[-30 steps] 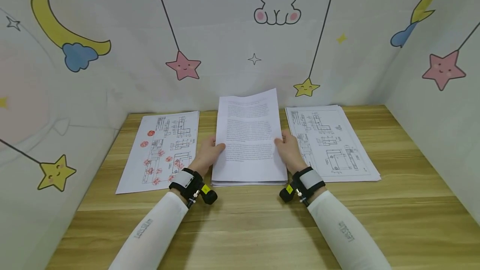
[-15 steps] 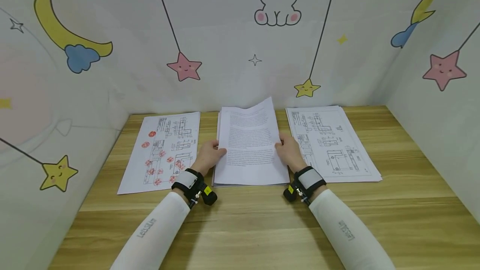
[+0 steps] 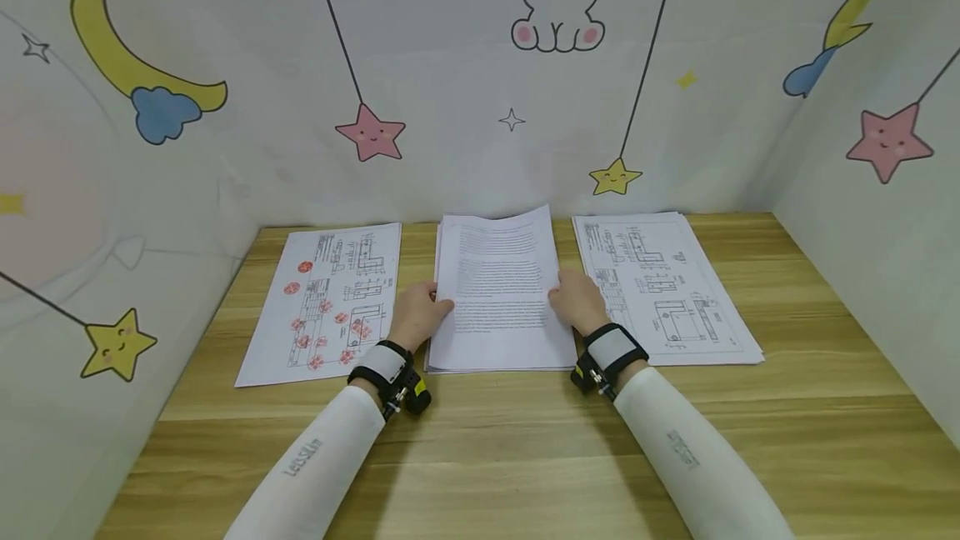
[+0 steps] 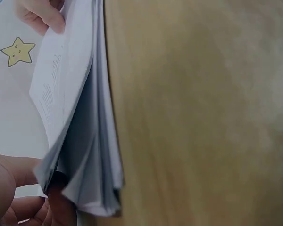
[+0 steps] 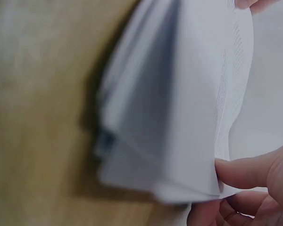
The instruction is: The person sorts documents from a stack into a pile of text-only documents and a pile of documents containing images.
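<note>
In the head view a stack of printed paper sheets (image 3: 498, 282) lies at the middle of the table, its far edge bowed up a little. My left hand (image 3: 417, 315) pinches the stack's left edge, thumb on top. At the right edge my right hand (image 3: 579, 302) grips it the same way. The left wrist view shows the upper paper sheets (image 4: 68, 70) lifted apart from those below, fingers under them. In the right wrist view the sheets (image 5: 193, 103) fan apart too, with the thumb (image 5: 245, 172) on top and fingers beneath.
A drawing sheet with red stamps (image 3: 322, 298) lies left of the stack. To the right is a pile of technical drawings (image 3: 663, 290). The wooden table (image 3: 502, 457) meets a white cartoon-print wall (image 3: 450, 48) at the back.
The stack's upper sheets have come down at the far end, and their raised corner is lower. Both hands have kept hold of the edges and shifted slightly toward the body.
</note>
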### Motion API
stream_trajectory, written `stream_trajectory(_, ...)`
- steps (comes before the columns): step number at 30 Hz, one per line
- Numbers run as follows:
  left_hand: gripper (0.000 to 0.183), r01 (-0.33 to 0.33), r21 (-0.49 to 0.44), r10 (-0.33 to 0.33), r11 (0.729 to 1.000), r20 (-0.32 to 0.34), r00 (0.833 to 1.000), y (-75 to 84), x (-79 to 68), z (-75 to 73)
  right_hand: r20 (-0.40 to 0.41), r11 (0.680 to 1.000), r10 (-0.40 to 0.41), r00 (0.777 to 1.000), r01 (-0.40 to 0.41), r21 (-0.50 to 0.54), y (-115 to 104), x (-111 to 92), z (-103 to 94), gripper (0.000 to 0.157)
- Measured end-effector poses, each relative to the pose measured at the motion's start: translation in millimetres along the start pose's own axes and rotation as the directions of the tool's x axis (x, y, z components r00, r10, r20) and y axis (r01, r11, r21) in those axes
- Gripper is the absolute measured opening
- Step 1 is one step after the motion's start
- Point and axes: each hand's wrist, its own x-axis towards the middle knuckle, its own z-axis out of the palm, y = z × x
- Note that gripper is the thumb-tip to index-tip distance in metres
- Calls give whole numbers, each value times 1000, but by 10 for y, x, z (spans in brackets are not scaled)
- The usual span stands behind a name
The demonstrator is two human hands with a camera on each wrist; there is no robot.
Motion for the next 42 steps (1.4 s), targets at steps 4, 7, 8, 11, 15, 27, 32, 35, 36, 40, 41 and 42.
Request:
stream_trajectory(4, 36, -14, 65, 15, 998, -13, 1000, -23, 4, 13, -2, 998, 14, 1000, -15, -60, 0, 3, -6, 21)
stream_trajectory(7, 40, -26, 112, 29, 993, -25, 999, -34, 6, 14, -2, 997, 35, 999, -35, -73, -16, -11, -20, 21)
stream_trajectory(8, 41, -28, 120, 32, 992, -27, 999, -35, 7, 13, -2, 996, 41, 999, -42, -73, -23, -18, -26, 22)
stream_trajectory(11, 45, -29, 133, 33, 991, -29, 999, -38, 8, 6, -1, 995, 51, 999, -50, -86, -43, -39, -43, 25)
stream_trajectory(15, 43, -38, 130, 41, 991, -26, 999, -41, 6, -22, 1, 992, 37, 999, -37, -125, -75, -63, -63, 26)
stream_trajectory(27, 30, -59, 83, 56, 995, 48, 997, -107, -34, -189, -30, 983, -56, 998, 50, -178, -94, -130, -80, 26)
stream_trajectory(32, 44, -61, 80, 57, 995, 45, 997, -184, -60, -315, -17, 986, -61, 998, 58, -156, -101, -158, -92, 29)
stream_trajectory(35, 43, -61, 66, 58, 996, 43, 997, -199, -82, -423, -33, 988, -73, 997, 68, -142, -118, -173, -94, 31)
stream_trajectory(36, 43, -59, 67, 56, 996, 46, 997, -199, -87, -461, -42, 988, -76, 996, 70, -137, -125, -179, -97, 33)
stream_trajectory(40, 45, -61, 65, 58, 996, 56, 997, -206, -104, -623, -71, 989, -102, 992, 93, -118, -153, -196, -107, 39)
stream_trajectory(41, 46, -63, 66, 59, 996, 54, 997, -213, -105, -657, -73, 988, -108, 991, 99, -115, -159, -195, -106, 39)
stream_trajectory(42, 46, -64, 68, 61, 996, 53, 997, -222, -105, -689, -75, 987, -114, 991, 104, -120, -170, -196, -105, 40)
